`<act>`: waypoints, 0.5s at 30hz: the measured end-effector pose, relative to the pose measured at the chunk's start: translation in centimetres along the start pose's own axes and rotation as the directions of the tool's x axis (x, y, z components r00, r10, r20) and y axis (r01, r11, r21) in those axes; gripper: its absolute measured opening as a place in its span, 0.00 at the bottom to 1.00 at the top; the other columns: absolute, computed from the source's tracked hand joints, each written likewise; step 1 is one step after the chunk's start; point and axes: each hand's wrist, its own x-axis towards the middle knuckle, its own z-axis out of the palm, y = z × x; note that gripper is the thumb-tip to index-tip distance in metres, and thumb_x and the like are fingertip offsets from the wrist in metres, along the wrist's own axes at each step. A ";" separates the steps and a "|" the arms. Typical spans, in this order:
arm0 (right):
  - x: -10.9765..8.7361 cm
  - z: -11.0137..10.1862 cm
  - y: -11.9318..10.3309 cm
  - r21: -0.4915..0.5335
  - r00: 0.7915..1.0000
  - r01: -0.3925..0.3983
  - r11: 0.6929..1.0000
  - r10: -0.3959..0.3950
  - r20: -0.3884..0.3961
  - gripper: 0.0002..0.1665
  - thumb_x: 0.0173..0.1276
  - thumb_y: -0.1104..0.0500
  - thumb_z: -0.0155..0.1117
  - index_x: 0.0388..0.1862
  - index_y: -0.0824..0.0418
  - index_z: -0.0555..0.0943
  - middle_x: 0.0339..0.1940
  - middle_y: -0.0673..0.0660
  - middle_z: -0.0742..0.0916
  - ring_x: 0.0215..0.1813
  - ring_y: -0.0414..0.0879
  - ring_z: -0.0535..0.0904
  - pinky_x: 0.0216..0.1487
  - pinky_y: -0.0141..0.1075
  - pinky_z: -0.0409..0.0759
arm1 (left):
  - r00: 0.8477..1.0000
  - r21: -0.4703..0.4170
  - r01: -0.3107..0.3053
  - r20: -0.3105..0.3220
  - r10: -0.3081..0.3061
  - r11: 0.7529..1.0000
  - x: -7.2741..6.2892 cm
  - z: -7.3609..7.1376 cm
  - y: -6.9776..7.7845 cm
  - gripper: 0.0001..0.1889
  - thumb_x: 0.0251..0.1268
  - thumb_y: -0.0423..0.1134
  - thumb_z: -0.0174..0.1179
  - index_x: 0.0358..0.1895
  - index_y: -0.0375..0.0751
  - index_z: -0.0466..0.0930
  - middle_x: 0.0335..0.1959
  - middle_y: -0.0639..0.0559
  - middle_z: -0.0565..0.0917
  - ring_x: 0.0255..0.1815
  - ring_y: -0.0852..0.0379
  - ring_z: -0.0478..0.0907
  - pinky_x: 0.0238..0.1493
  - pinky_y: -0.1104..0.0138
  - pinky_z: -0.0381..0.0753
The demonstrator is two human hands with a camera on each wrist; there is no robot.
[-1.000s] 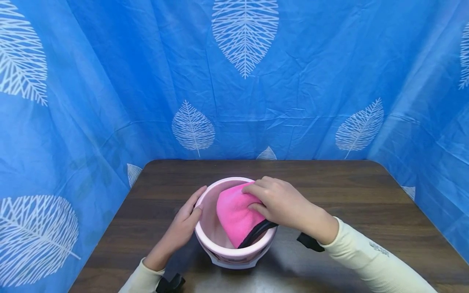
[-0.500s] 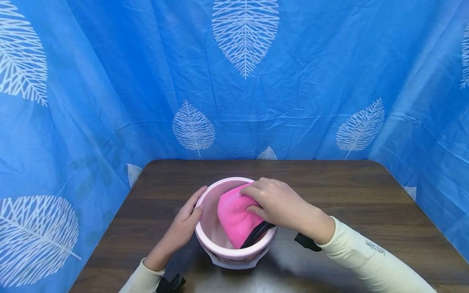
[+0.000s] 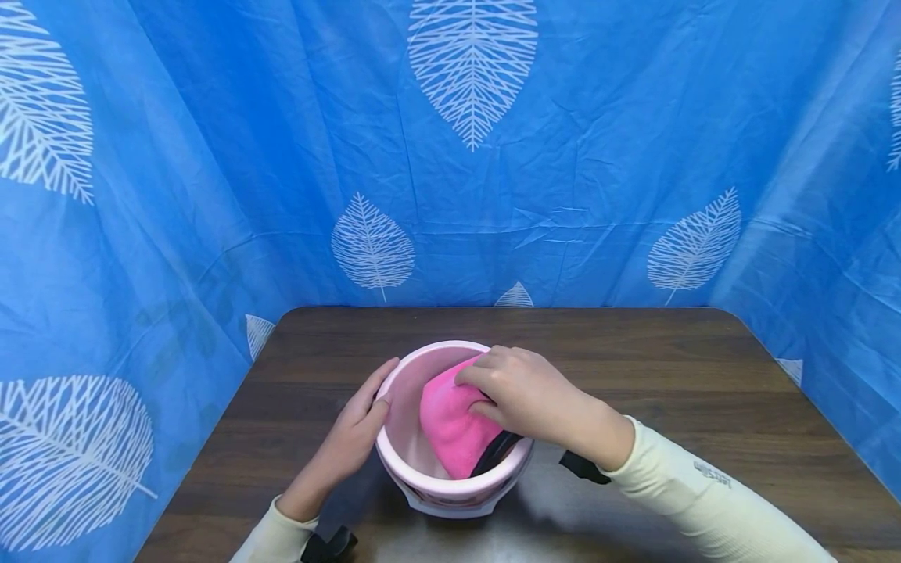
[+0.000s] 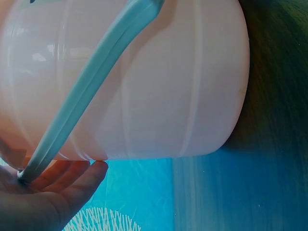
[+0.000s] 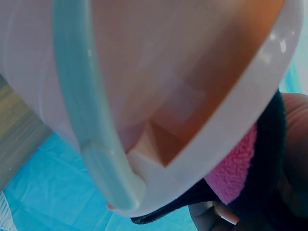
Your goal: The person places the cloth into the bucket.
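Observation:
A pale pink bucket (image 3: 450, 488) stands upright on the table, its pale blue-green handle (image 4: 82, 91) hanging down the side facing me. My left hand (image 3: 355, 426) grips the bucket's left rim, thumb over the edge and fingers along the outside. At the right rim, my right hand (image 3: 528, 391) holds a bright pink cloth (image 3: 454, 426) with black edging. Most of the cloth hangs inside the bucket against its right wall. In the right wrist view, the black edging (image 5: 269, 144) and a patch of pink fleece show outside the rim, beside the fingers.
The bucket stands at the near middle of a dark wood-grain table (image 3: 633, 352). A blue curtain (image 3: 584, 156) with white leaf prints hangs behind the table and along both sides. Black straps (image 3: 584, 466) sit at the person's wrists.
My right hand has moved slightly left and toward me, lower at the rim. The cloth's left edge has shifted a little right, and less black edging shows. The left hand and bucket stay put.

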 end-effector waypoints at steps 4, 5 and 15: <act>0.0 0.1 -0.1 -0.006 1.000 -0.003 1.000 0.003 0.012 0.18 0.58 0.55 0.80 0.47 0.56 0.88 0.39 0.50 0.89 0.42 0.45 0.84 0.48 0.40 0.84 | 1.000 -0.006 -0.006 0.000 0.006 1.000 0.0 0.0 -0.1 0.28 0.79 0.34 0.44 0.79 0.38 0.57 0.79 0.40 0.61 0.79 0.43 0.57 0.72 0.52 0.61; 0.0 0.2 -0.1 -0.008 1.000 -0.003 1.000 0.003 0.014 0.18 0.58 0.55 0.80 0.47 0.56 0.88 0.39 0.50 0.89 0.43 0.45 0.84 0.48 0.40 0.84 | 1.000 -0.006 -0.007 0.001 0.007 1.000 0.1 0.1 -0.1 0.28 0.79 0.34 0.44 0.79 0.37 0.57 0.79 0.40 0.61 0.79 0.43 0.57 0.72 0.52 0.61; 0.2 0.6 -0.1 -0.012 0.999 0.009 1.000 -0.009 0.035 0.17 0.59 0.54 0.79 0.46 0.55 0.87 0.38 0.49 0.88 0.43 0.45 0.84 0.48 0.41 0.83 | 1.000 -0.012 -0.014 0.006 0.014 1.000 0.1 0.0 -0.2 0.28 0.79 0.34 0.44 0.79 0.37 0.57 0.79 0.40 0.61 0.79 0.43 0.57 0.72 0.53 0.61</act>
